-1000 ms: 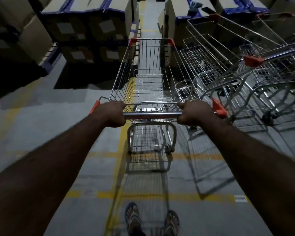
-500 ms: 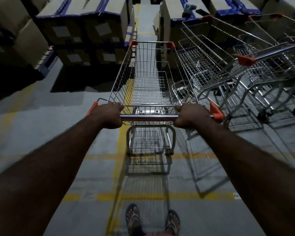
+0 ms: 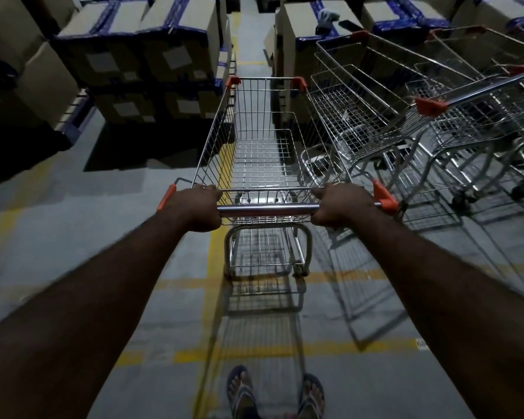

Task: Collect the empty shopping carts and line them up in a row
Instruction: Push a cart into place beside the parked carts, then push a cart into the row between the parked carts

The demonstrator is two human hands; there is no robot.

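Note:
An empty wire shopping cart (image 3: 263, 152) with orange corner caps stands straight ahead of me on the grey floor. My left hand (image 3: 195, 207) is closed around the left end of its chrome handle bar (image 3: 268, 209). My right hand (image 3: 339, 205) grips the right end of the same bar. To the right stands a second empty cart (image 3: 360, 107), its basket close beside mine. Further right a third cart (image 3: 478, 116) sits nested among more cart frames.
Stacked cardboard boxes (image 3: 152, 62) with blue tape stand ahead on the left, and more boxes (image 3: 303, 40) ahead on the right, leaving a narrow aisle (image 3: 250, 49) between them. Yellow floor lines (image 3: 215, 267) cross under the cart. My sandalled feet (image 3: 242, 391) show at the bottom.
The cart and both hands sit slightly lower and closer in view, and the boxes and parked carts have shifted a little; both hands keep hold of the handle.

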